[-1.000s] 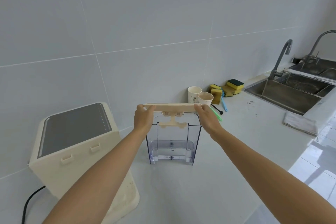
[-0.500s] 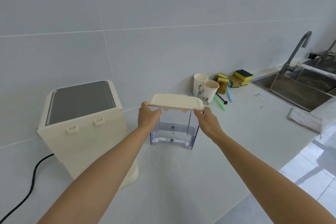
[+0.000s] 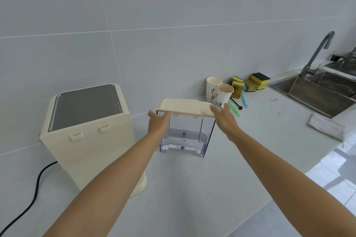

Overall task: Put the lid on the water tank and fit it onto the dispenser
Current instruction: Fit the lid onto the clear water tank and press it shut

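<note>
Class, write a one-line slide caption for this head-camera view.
Both hands set the cream lid on the clear water tank beside the dispenser.

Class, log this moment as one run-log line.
lid on water tank | left hand, right hand at lid ends | dispenser beside, unfitted

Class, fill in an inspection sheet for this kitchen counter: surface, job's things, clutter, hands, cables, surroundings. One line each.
Surface: pale counter, a few dark specks near the sink.
Job's things: cream lid sits on top of the clear tank, whether fully seated cannot be told; tank stands on the counter, apart from the dispenser, not yet fitted.
Clutter: two paper cups, sponges, blue and green utensils, folded cloth.
Hands: left hand and right hand at the lid's two ends.
Cables: black cord runs from the dispenser across the counter.
Surroundings: tiled wall, sink, tap.
</note>
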